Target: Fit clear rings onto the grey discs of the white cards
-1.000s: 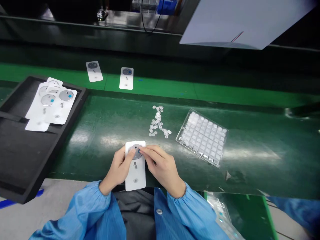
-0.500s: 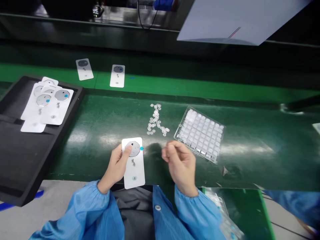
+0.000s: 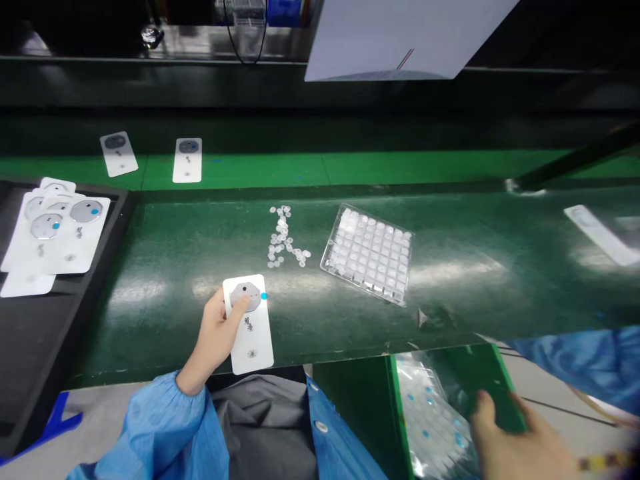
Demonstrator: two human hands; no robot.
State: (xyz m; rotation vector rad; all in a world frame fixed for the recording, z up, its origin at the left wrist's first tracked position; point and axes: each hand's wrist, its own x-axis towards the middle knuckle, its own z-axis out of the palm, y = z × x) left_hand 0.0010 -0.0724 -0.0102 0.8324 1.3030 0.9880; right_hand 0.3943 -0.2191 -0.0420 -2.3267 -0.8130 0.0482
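Note:
My left hand (image 3: pixel 215 333) is closed on a white phone-shaped panel (image 3: pixel 253 347), the thumb on its grey octagonal patch. A blue dot sticker (image 3: pixel 264 296) sits at the panel's upper right edge. Dark printed marks run down the panel's lower part. My right hand is out of view. Beyond the panel, a scatter of small clear round pieces (image 3: pixel 283 233) lies on the green bench. To their right rests a clear tray (image 3: pixel 330 261) filled with rows of small whitish pieces.
A black tray (image 3: pixel 35 340) holds several similar white panels (image 3: pixel 75 247) at left. Two more panels (image 3: pixel 188 167) lie at the back. Another person's blurred hand (image 3: pixel 520 440) is over a green bin (image 3: pixel 360 393) containing a bagged clear tray (image 3: pixel 430 420). A white sheet (image 3: pixel 380 40) hangs above.
The view has shifted right. My right hand, which was beside the clear tray with fingertips together, has left the view. A co-worker's hand has come in at the lower right. My left hand keeps the panel.

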